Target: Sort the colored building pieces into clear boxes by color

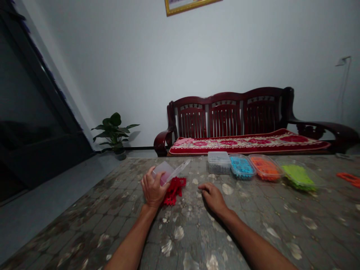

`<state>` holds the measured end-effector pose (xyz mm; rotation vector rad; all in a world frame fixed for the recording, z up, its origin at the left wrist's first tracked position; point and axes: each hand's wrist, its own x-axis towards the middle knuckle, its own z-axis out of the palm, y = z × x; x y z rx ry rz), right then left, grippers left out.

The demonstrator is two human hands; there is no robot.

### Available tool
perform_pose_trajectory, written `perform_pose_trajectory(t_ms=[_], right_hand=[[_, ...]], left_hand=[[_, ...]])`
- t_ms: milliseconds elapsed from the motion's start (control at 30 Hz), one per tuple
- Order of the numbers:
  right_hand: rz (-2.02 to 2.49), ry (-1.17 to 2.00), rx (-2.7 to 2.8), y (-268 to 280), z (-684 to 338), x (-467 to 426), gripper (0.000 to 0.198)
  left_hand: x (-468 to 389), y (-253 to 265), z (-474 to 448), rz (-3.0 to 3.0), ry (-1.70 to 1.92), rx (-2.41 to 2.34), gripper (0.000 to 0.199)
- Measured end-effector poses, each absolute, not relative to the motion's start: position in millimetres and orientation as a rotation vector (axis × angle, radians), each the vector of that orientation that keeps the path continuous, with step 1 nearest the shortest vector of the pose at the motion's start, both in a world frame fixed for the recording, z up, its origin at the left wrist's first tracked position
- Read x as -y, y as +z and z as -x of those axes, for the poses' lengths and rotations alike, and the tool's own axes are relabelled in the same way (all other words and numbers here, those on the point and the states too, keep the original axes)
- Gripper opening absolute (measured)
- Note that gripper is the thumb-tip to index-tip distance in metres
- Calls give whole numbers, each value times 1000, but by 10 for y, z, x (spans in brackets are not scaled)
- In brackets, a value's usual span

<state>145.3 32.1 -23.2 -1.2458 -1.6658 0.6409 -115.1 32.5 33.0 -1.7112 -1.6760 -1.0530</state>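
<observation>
My left hand [153,187] grips a clear plastic box [164,171], tipped on its side with its hinged lid standing open to the right. A heap of red plastic pieces [174,191] lies on the table by the box's mouth, just right of my left hand. What is left inside the box is hard to make out. My right hand [213,197] rests low over the table to the right of the red pieces, apart from them. Its fingers are loosely bent, the index finger and thumb a little apart, and nothing shows in it.
A row of clear boxes stands at the table's far edge: one with grey pieces [219,163], then blue [242,167], orange [264,167] and green [299,176]. Loose orange pieces [349,179] lie far right. Behind are a wooden bench [225,112] and a potted plant [114,131].
</observation>
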Motion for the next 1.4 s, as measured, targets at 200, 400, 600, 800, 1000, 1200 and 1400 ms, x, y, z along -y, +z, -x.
perform_pose_trajectory(t_ms=[200, 400, 600, 800, 1000, 1200, 1400], right_hand=[[1203, 595, 1731, -229, -1456, -300, 31], [1195, 599, 1743, -213, -1445, -282, 33], [1218, 584, 1762, -219, -1448, -283, 32], [1193, 582, 1789, -217, -1461, -275, 32], [1182, 578, 1797, -248, -1451, -291, 34], [1206, 579, 1820, -247, -1448, -288, 37], [1224, 580, 1830, -200, -1453, -263, 35]], left_hand=[[-342, 246, 1155, 1825, -1048, 1536, 34], [-336, 312, 1191, 1850, -1079, 1496, 37], [-334, 505, 1140, 1817, -1171, 1516, 45], [-348, 555, 1123, 1871, -1122, 1482, 42], [-376, 670, 1142, 1928, -1097, 1435, 41], [-427, 833, 1136, 1979, -1205, 1424, 55], [-416, 917, 1086, 1890, -1595, 1513, 50]])
